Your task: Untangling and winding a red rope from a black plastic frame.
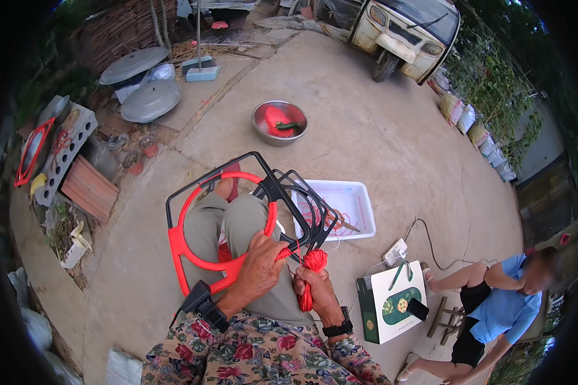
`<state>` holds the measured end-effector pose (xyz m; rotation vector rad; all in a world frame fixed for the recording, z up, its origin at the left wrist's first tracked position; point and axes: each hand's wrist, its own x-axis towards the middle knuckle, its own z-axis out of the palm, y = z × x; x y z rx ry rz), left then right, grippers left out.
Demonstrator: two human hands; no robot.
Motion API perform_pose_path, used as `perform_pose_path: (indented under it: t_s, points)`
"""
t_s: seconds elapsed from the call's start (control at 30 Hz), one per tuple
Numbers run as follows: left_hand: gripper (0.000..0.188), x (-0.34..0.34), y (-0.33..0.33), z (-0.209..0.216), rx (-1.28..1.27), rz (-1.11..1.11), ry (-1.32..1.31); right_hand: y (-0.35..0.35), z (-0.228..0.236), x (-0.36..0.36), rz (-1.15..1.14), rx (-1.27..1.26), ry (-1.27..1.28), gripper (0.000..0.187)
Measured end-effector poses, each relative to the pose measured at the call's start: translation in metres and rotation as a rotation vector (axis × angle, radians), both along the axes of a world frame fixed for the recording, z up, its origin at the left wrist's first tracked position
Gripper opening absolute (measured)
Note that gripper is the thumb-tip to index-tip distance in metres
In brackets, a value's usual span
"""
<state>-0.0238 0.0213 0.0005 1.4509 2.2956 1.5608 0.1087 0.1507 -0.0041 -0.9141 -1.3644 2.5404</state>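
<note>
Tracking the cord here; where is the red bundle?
In the head view, the red bundle is below centre, in the right hand, beside the left hand.

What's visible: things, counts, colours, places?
wrapped frame: 1, red and black, lap
cord bundle: 1, red, centre
bare frames: several, black, centre
tray: 1, white, centre right
steel bowl: 1, silver, upper centre
gift box: 1, green and white, right
phone: 1, black, on box
power strip: 1, white, beyond box
person: 1, in blue, far right
three-wheeler: 1, white, top right
lids: 2, grey, upper left
left hand: 1, bare, on wrapped frame
right hand: 1, bare, on cord bundle
</note>
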Motion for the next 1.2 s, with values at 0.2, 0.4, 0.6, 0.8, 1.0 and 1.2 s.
perform_pose_path:
  t_s: [0.2, 0.4, 0.6, 0.8, 1.0, 1.2]
  points:
    - [0.041, 0.000, -0.001, 0.008, -0.057, -0.067, -0.030, -0.013, 0.017, 0.005, 0.311, 0.607, 0.013, 0.011]
    - [0.040, -0.003, 0.002, 0.002, -0.029, -0.037, -0.024, -0.003, 0.006, 0.023, 0.187, 0.416, -0.105, 0.012]
    - [0.036, 0.000, 0.000, 0.001, -0.049, -0.045, 0.027, -0.009, 0.002, 0.029, 0.122, 0.409, -0.114, 0.019]
    - [0.038, 0.000, 0.000, 0.003, -0.046, -0.052, 0.017, -0.006, 0.004, 0.028, 0.142, 0.424, -0.130, 0.020]
    - [0.044, 0.006, 0.009, 0.011, -0.144, -0.029, 0.113, 0.008, 0.004, 0.039, 0.187, 0.435, -0.172, 0.020]
    - [0.030, 0.004, 0.018, 0.017, -0.025, -0.136, 0.029, 0.054, 0.025, 0.062, 0.321, 0.522, -0.301, 0.020]
